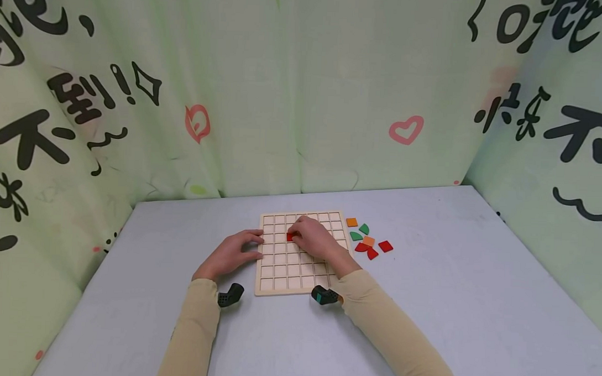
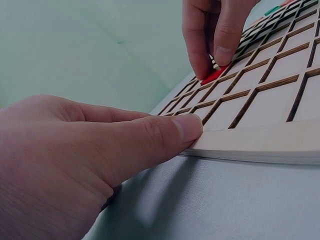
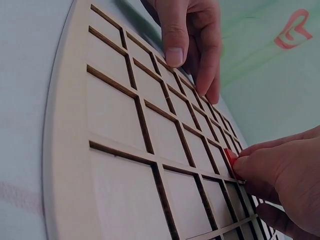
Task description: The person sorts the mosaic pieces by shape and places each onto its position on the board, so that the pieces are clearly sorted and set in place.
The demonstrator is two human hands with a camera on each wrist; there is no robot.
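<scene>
A pale wooden board (image 1: 281, 292), divided into square cells by raised strips, lies flat on the table. My right hand (image 1: 317, 238) reaches over it and pinches a small red tile (image 1: 289, 237) between thumb and fingers. In the left wrist view that red tile (image 2: 214, 75) is low against the grid strips, partly covered by the fingertips; whether it sits fully in a cell I cannot tell. At the board's left edge, my left hand (image 1: 234, 254) touches the frame with fairly straight fingers, its thumb (image 2: 165, 131) against the rim.
Right of the board lie loose pieces: orange squares (image 1: 352, 222), green rounded wedges (image 1: 364, 229), red rounded wedges (image 1: 372, 253) and a red square (image 1: 386, 246). A white table (image 1: 427, 281) holds everything, with printed curtains (image 1: 304, 99) behind and at both sides.
</scene>
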